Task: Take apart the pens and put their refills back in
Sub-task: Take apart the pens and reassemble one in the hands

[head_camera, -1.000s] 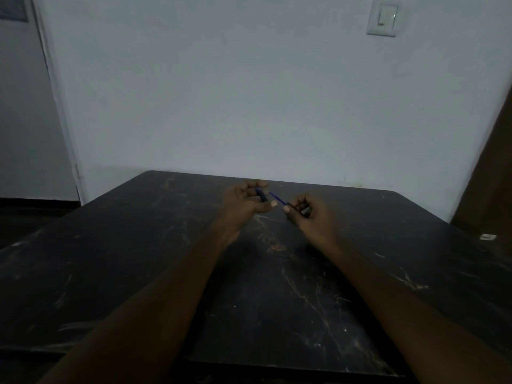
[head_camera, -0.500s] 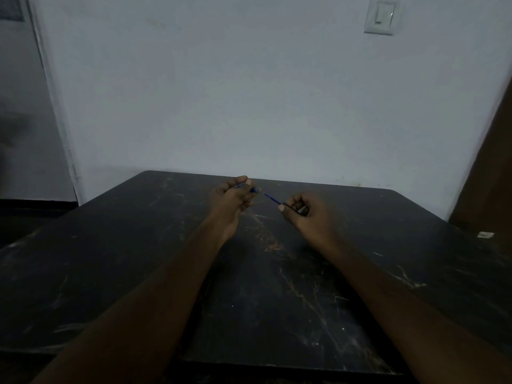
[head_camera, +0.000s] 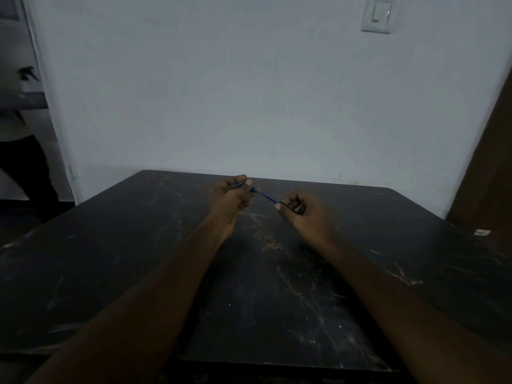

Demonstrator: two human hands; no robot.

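Both of my hands are held out over the far middle of a dark marbled table (head_camera: 263, 300). My left hand (head_camera: 231, 198) is closed around a blue pen barrel (head_camera: 240, 185), of which only short bits show between the fingers. A thin blue refill (head_camera: 267, 197) runs from the barrel's end down to the right. My right hand (head_camera: 297, 210) pinches the refill's lower end between thumb and fingers. Most of the pen is hidden inside my left fist.
A pale wall rises right behind the table, with a light switch (head_camera: 377, 15) high on the right. A brown door or panel (head_camera: 487, 167) stands at the right edge. A small white object (head_camera: 482, 232) lies near the table's right side. A doorway opens at the left.
My hands have drawn apart, the left one rising and shifting left. More of the blue refill shows between them than a second ago.
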